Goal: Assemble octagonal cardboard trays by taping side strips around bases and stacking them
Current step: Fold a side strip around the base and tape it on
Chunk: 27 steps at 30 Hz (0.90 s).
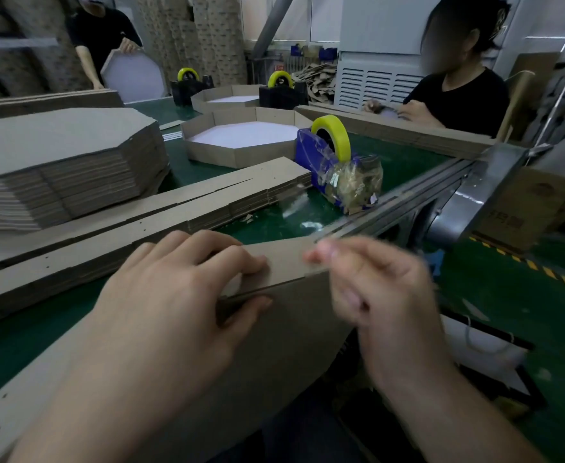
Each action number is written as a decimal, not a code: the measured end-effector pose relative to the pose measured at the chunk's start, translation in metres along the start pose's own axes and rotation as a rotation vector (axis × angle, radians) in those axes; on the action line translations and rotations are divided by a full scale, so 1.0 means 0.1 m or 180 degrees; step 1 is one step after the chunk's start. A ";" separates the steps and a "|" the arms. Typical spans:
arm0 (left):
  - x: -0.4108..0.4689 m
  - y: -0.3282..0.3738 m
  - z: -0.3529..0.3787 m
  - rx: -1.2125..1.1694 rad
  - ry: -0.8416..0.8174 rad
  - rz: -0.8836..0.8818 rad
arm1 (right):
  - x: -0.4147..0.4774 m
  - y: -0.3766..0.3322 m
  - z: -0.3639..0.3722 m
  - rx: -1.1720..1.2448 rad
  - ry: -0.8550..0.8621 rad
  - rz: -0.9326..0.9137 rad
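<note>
At the green tabletop's [404,162] near edge | left hand [174,295] grip clasps brown cardboard side strip [287,259] against brown cardboard base [274,345] | right hand [374,295] blurred beside strip end, grip cannot be told | blue tape dispenser with yellow roll [307,158] behind

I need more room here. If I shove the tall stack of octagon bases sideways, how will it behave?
Probably heavy: the stack holds dozens of corrugated sheets. Pushed near the top, upper sheets would likely slide, as nothing visibly binds them. Its edges already look slightly staggered.
</note>
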State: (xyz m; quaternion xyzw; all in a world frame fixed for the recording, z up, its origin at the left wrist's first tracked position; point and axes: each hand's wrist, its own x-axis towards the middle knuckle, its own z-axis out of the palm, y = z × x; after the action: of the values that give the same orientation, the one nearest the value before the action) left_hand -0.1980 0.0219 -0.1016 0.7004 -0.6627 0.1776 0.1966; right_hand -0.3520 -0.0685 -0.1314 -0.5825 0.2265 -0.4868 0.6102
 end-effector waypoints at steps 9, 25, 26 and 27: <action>-0.07 -0.04 -0.03 -0.0105 -0.0072 0.0011 | -0.21 0.28 0.32 0.0636 0.0639 0.1048; -0.06 -0.02 -0.22 -0.0081 -0.0652 -0.0049 | -0.23 0.34 0.14 0.0588 -0.0297 0.1375; -0.04 0.01 -0.22 -0.0086 -0.0595 -0.0114 | -0.22 0.34 0.15 0.0600 -0.0291 0.1357; -0.03 0.07 -0.22 -0.0025 -0.0490 -0.0200 | -0.22 0.34 0.15 0.0602 -0.0277 0.1346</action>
State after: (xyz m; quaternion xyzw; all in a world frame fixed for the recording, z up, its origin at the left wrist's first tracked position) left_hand -0.2046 0.0349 -0.0842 0.7317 -0.6542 0.1143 0.1533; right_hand -0.3369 -0.0477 -0.1657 -0.4828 0.2703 -0.3417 0.7597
